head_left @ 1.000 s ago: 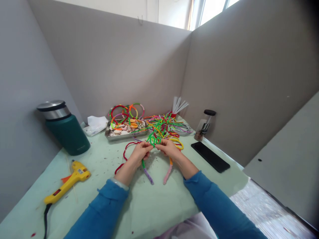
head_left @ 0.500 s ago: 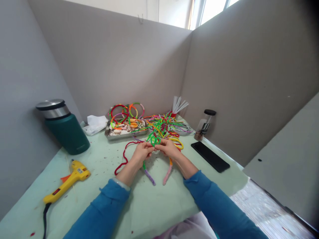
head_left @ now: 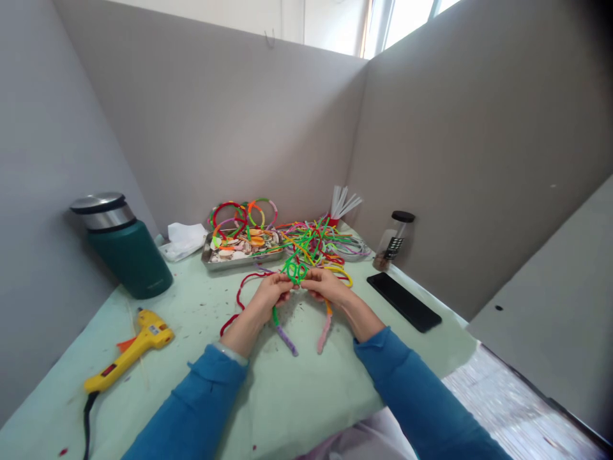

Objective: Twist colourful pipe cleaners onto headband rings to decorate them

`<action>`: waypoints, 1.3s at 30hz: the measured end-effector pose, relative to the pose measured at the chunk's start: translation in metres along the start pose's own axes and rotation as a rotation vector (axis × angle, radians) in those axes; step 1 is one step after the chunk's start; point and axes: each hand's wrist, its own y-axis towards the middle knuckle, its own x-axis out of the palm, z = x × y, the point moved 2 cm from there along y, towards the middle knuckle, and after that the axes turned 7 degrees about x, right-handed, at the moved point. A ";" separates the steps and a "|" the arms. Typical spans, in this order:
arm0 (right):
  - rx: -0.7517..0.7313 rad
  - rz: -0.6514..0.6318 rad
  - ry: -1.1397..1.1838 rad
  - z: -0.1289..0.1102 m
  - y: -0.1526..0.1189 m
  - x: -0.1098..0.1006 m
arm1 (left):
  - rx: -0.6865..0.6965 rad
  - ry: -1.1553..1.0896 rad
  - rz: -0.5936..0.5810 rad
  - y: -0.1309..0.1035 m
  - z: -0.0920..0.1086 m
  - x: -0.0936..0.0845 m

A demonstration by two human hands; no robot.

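Note:
Both hands are at the middle of the table, around a headband (head_left: pixel 287 342) wrapped in fuzzy pipe cleaners. Its lower left end is purple and green, its lower right end pink and orange. Green pipe cleaner loops (head_left: pixel 295 272) stand up at its top, between my fingertips. My left hand (head_left: pixel 269 295) pinches the left side of the band by the loops. My right hand (head_left: pixel 328 286) pinches the right side, close to the left fingers. The fingers hide much of the band's upper curve. A red pipe cleaner strand (head_left: pixel 239 295) lies curled beside my left hand.
Behind my hands are a heap of pipe cleaners (head_left: pixel 313 241) and a metal tray (head_left: pixel 239 263) of shells with colourful hoops. A yellow glue gun (head_left: pixel 129 351) and a green bottle (head_left: pixel 129 255) are at left. At right lie a black phone (head_left: pixel 403 301) and a clear jar (head_left: pixel 393 241).
The green loops have spread into two rounder shapes and shifted slightly left. The headband's lower ends have moved a little apart. Both hands keep their pinch.

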 end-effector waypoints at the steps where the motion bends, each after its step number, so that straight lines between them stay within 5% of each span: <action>1: 0.002 0.014 -0.005 0.000 0.000 0.000 | 0.000 0.005 0.001 0.001 -0.001 -0.001; 10: -0.052 0.165 -0.069 -0.003 0.001 0.008 | 0.025 0.014 0.053 0.000 0.001 0.003; 39: -0.013 0.137 -0.090 -0.005 -0.001 0.007 | 0.043 0.013 0.073 -0.003 0.000 0.007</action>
